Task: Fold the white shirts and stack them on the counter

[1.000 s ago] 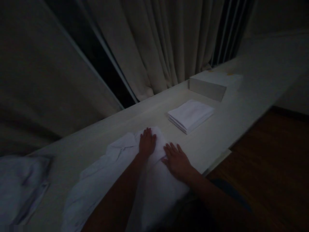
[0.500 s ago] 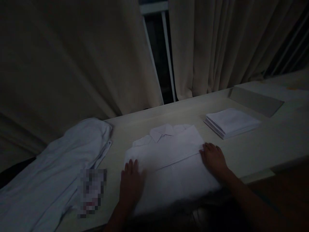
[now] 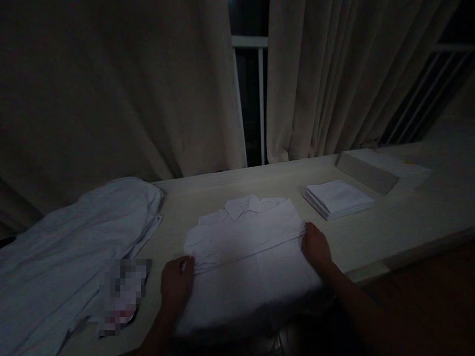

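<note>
A white collared shirt [image 3: 241, 247] lies partly folded in front of me, its collar pointing to the far side. A folded layer crosses its middle, with the edge running between my hands. At the left end of that edge, my left hand [image 3: 177, 277] pinches the cloth between thumb and fingers. Closed on the right end of the same edge is my right hand [image 3: 315, 245]. The near part of the shirt hangs toward the front edge of the table, in shadow.
Loose white garments [image 3: 92, 232] are heaped at the left, beside a blurred-out item [image 3: 122, 296]. A neat stack of folded white cloth [image 3: 339, 198] lies at the right, with a pale box [image 3: 367, 170] behind it. Curtains [image 3: 178, 89] hang along the table's [image 3: 408, 217] back edge.
My left hand has gone from lying flat on the shirt to gripping its left side. My right fingers have closed on the right side. The camera view has shifted slightly.
</note>
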`<state>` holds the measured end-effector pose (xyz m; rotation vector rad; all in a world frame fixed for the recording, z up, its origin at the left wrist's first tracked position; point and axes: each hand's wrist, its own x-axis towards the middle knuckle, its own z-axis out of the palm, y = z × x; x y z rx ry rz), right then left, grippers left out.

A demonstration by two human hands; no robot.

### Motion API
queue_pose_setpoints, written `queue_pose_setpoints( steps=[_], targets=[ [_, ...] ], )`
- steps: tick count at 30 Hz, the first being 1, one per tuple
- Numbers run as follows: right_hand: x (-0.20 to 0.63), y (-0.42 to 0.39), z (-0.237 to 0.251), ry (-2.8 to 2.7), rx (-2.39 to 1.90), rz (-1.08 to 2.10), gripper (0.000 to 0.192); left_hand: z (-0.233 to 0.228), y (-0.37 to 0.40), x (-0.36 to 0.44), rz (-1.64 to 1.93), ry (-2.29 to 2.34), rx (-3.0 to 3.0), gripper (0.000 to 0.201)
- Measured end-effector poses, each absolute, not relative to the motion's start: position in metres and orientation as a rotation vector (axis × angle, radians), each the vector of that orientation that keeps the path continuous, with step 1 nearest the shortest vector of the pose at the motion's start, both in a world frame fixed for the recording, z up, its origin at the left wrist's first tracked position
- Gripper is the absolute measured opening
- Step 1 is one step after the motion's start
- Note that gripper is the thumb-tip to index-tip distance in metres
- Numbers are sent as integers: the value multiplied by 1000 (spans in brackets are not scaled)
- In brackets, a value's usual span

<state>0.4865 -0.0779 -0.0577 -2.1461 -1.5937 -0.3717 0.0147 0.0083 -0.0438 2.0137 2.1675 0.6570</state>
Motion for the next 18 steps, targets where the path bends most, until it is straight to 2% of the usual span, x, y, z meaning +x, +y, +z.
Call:
queue_pose_setpoints(
  steps=[4,12,14,18],
  targets=[
    [484,-78,-54,-1571,-2195,-357,45,-28,55,7,424,2069,2177,63],
    [482,-79,-46,-1571,-2267,-297,45,-15,125,13,18,1721,2293,24],
    [481,-79,-44,-1574,-2278,-289,45,-11,133,14,9,1705,2272,25],
    [482,-79,-43,-1575,-2291,-282,42,-5,140,17,132,1849,2200,42]
  ],
)
